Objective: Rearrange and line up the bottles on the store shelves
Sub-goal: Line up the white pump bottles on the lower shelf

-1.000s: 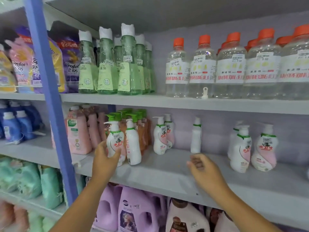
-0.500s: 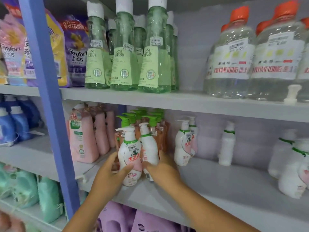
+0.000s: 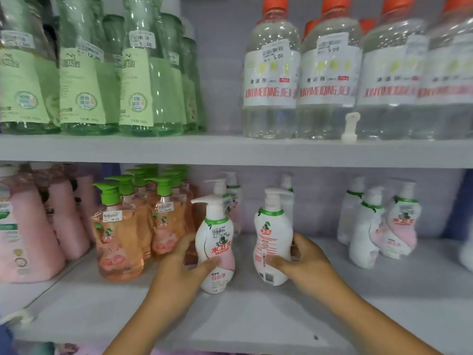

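1. Since the frame half a second before, I saw the two white pump bottles come apart: they had stood touching in front of the orange bottles, and now the second one stood off to the right of that orange group, with a bare gap of shelf between the pair.
2. My left hand was wrapped around the front-facing pump bottle, just right of the orange bottles and almost touching them.
3. My right hand gripped the back-facing pump bottle, its barcode side outward.
4. I judged the spacing step under way; that right bottle probably needed turning label-forward, and the white cluster far right of the orange bottles remained unsorted.
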The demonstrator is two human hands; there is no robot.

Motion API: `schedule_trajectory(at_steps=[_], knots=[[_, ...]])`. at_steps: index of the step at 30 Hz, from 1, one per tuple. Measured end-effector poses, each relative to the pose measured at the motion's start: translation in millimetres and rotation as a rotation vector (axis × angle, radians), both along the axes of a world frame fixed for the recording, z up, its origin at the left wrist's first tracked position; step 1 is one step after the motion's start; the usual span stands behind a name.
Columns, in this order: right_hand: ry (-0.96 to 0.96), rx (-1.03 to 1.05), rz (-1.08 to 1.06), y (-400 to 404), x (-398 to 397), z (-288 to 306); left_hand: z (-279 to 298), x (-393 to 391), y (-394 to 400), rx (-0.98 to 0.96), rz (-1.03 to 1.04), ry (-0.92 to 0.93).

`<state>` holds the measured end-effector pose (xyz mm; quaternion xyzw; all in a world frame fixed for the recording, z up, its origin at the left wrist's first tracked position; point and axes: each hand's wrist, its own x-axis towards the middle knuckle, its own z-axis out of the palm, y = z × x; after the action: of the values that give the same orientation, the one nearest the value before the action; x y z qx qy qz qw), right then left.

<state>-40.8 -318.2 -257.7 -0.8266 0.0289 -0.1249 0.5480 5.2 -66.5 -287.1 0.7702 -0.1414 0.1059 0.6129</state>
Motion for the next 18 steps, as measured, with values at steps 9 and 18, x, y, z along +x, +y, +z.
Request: schedule_trajectory(at_steps=[9, 18], knots=[[-0.024, 0.033, -0.165, -146, -83, -11, 8, -23, -158, 0.136, -0.174, -0.036], [-0.036, 0.05, -0.222, -276, -134, -17, 11, -76, -288, 0.118, -0.16, -0.039]])
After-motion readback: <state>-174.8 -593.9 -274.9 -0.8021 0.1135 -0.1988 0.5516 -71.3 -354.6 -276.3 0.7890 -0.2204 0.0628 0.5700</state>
